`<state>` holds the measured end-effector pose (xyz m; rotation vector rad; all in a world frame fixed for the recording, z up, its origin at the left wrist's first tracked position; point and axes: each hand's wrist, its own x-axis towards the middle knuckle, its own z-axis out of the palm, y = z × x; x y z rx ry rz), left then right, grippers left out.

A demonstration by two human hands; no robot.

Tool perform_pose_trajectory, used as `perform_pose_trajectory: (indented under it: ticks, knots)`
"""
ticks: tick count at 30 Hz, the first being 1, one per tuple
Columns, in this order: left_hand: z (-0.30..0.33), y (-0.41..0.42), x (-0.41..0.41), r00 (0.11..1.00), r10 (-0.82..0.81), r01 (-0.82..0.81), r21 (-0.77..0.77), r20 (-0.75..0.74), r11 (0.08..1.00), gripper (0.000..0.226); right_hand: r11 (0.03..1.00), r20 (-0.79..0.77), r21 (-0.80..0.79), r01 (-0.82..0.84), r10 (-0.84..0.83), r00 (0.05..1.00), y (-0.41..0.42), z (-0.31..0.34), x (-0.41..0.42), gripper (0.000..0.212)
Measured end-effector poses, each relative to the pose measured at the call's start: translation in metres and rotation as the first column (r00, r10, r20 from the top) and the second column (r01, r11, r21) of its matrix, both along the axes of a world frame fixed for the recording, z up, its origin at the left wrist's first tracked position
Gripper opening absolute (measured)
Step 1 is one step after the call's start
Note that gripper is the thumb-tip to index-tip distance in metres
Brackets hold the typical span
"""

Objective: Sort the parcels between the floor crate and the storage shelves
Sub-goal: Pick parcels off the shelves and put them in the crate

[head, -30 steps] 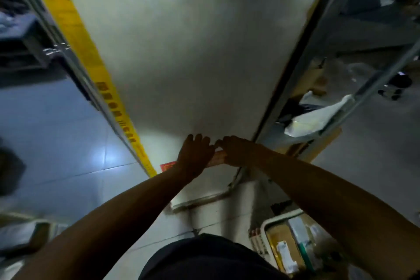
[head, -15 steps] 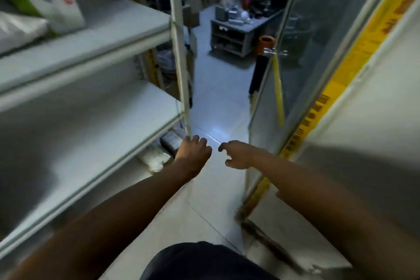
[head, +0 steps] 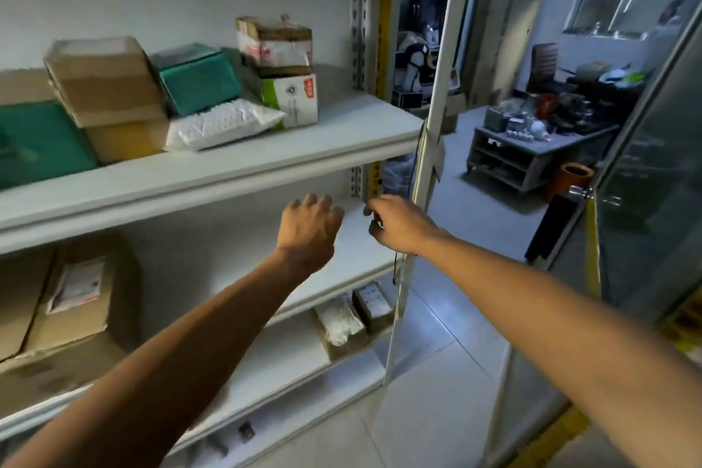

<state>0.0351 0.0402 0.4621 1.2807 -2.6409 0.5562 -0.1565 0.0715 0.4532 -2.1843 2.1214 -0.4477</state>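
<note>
The view has swung up to the shelves [head: 212, 179], several parcels [head: 224, 125] stowed; left hand [head: 309, 226] and right hand [head: 399, 226] loosely curled, empty; crate unseen

The left edge of the picture cuts off the green box [head: 36, 142] on the upper shelf [head: 212, 179], and also the cardboard box [head: 72, 300] on the shelf below. The print on its label [head: 78, 283] is too small to read. The left hand [head: 309, 226] shows only its back, so its curled fingers [head: 323, 201] are mostly hidden. The right hand [head: 402, 224] has something small and dark at its fingertips; what it is cannot be told. The objects on the far worktop [head: 547, 142] are blurred.
</note>
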Motion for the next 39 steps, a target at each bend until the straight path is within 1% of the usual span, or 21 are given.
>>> perform_pose_trajectory:
  ticks: [3,6,10,13,16,18,19,20,22,25,27,29,31,32,34,35,37,39]
  knots:
    - [0.034,-0.014,0.008,0.99,0.049,-0.049,-0.001,-0.129,0.999,0.037,0.993,0.034,-0.114,-0.038,0.042,0.999,-0.02,0.037,0.0,0.029]
    - [0.061,-0.028,0.014,0.965,0.091,-0.092,0.011,-0.246,0.996,0.038,0.976,0.033,-0.204,-0.071,0.08,0.996,-0.035,0.062,0.002,0.03]
    - [0.09,-0.051,0.016,0.896,0.153,-0.151,0.039,-0.416,0.988,0.042,0.957,0.032,-0.262,-0.121,0.134,0.99,-0.058,0.087,0.007,0.031]
    - [0.109,-0.07,0.018,0.835,0.16,-0.136,0.084,-0.526,0.987,0.053,0.958,0.036,-0.265,-0.105,0.119,0.992,-0.08,0.103,0.012,0.031]
    - [0.127,-0.092,0.024,0.738,0.155,-0.055,0.171,-0.657,0.984,0.06,0.956,0.069,-0.283,-0.076,0.099,0.993,-0.104,0.122,0.019,0.035]
    - [0.14,-0.107,0.026,0.631,0.175,0.004,0.229,-0.756,0.973,0.06,0.958,0.131,-0.28,-0.06,0.1,0.986,-0.12,0.137,0.025,0.039]
    - [0.146,-0.114,0.027,0.576,0.197,0.023,0.257,-0.794,0.966,0.062,0.96,0.192,-0.276,-0.049,0.105,0.976,-0.129,0.144,0.028,0.039]
    - [0.151,-0.12,0.028,0.523,0.22,0.04,0.282,-0.824,0.959,0.064,0.962,0.264,-0.27,-0.035,0.109,0.958,-0.138,0.152,0.031,0.042]
    - [0.162,-0.133,0.029,0.436,0.246,0.091,0.314,-0.866,0.945,0.066,0.964,0.389,-0.264,0.017,0.091,0.917,-0.155,0.166,0.037,0.056]
    - [0.178,-0.146,0.027,0.384,0.193,0.18,0.278,-0.903,0.944,0.059,0.974,0.516,-0.204,0.102,0.019,0.856,-0.176,0.184,0.044,0.082]
    - [0.185,-0.153,0.023,0.313,0.189,0.271,0.278,-0.931,0.922,0.062,0.984,0.614,-0.124,0.126,-0.023,0.789,-0.185,0.192,0.048,0.092]
    - [0.188,-0.162,0.017,0.257,0.21,0.349,0.293,-0.943,0.89,0.066,0.99,0.69,-0.08,0.116,-0.029,0.723,-0.192,0.197,0.049,0.097]
    - [0.189,-0.167,0.012,0.201,0.26,0.426,0.323,-0.944,0.845,0.071,0.995,0.737,-0.061,0.075,-0.006,0.676,-0.199,0.198,0.049,0.097]
    - [0.189,-0.168,0.01,0.175,0.286,0.476,0.335,-0.942,0.813,0.069,0.997,0.76,-0.054,0.051,0.009,0.649,-0.202,0.197,0.048,0.096]
    - [0.184,-0.174,0.006,0.16,0.298,0.529,0.336,-0.941,0.779,0.058,0.998,0.8,-0.059,0.009,0.042,0.599,-0.204,0.193,0.048,0.092]
    - [0.182,-0.174,0.004,0.153,0.33,0.511,0.361,-0.931,0.78,0.06,0.997,0.811,-0.071,-0.004,0.06,0.582,-0.204,0.19,0.048,0.09]
    - [0.177,-0.175,0.002,0.136,0.389,0.403,0.41,-0.911,0.818,0.078,0.995,0.842,-0.094,-0.014,0.087,0.532,-0.204,0.185,0.046,0.084]
    - [0.172,-0.177,0.002,0.119,0.414,0.34,0.429,-0.902,0.837,0.084,0.994,0.881,-0.111,-0.002,0.099,0.462,-0.202,0.181,0.042,0.074]
